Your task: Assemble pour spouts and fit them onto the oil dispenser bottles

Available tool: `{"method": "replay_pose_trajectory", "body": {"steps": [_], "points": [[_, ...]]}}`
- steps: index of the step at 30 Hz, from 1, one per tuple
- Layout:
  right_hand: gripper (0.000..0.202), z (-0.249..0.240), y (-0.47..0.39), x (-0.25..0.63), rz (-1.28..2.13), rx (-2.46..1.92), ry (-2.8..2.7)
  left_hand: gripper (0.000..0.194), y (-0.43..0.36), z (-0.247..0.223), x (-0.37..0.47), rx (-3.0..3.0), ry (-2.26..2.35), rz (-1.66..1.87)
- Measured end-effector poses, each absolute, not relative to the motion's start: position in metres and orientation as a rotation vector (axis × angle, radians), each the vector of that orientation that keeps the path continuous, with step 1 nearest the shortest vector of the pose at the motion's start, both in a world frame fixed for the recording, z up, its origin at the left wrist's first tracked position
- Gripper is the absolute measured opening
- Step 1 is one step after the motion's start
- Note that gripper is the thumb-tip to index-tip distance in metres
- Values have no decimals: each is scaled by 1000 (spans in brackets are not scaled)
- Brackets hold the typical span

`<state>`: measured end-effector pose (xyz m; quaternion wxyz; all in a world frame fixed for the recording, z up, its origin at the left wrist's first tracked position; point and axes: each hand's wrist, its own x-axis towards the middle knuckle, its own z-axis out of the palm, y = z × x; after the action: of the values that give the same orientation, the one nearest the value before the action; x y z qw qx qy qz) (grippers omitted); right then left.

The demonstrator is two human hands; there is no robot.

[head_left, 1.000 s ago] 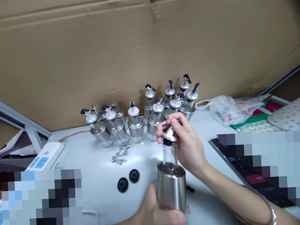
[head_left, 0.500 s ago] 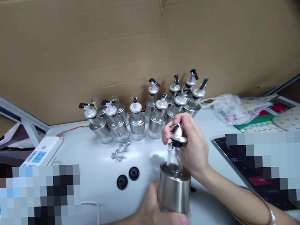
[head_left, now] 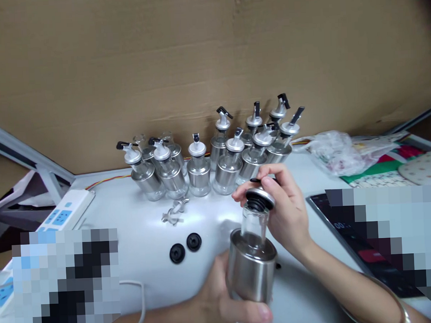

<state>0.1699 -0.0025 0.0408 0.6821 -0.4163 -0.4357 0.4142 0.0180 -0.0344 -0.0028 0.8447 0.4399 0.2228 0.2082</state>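
While left hand point(head_left: 223, 294) grips bottle point(head_left: 253, 271), partly covering it, right hand point(head_left: 288, 208) pinches stopper point(head_left: 260, 198); black lever point(head_left: 255, 180) partly hidden.

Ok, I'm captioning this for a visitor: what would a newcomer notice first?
The metal-and-glass bottle in front, held low by the left hand, the right hand gripping the stopper at its neck. Behind, similar bottles stand before brown cardboard. Two black discs lie left of the held bottle.

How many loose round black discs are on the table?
2: the nearer disc, and the farther disc slightly right, both left of the steel-sleeved bottle in your left hand. More may be hidden behind the bottle.
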Motion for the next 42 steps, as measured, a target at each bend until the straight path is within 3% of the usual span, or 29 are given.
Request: {"method": "replay_pose_trajectory", "body": {"steps": [12,19,27,34,38,42], "points": [[13,71,-2,188,832,-1045,-1321,47,-35,-6,18,1035,518,400],[9,66,-7,182,644,-1065,-1383,47,-36,-3,18,1042,538,406],[11,57,-7,181,721,-1023,-1416,44,-37,-3,17,1000,565,356],[5,54,-10,180,748,-1021,-1513,49,-39,-8,16,1000,598,383],[31,61,-10,179,575,-1184,-1842,57,-39,-10,19,918,582,493],[22,78,-7,172,411,-1231,-1921,68,-36,-11,22,863,523,645]]}}
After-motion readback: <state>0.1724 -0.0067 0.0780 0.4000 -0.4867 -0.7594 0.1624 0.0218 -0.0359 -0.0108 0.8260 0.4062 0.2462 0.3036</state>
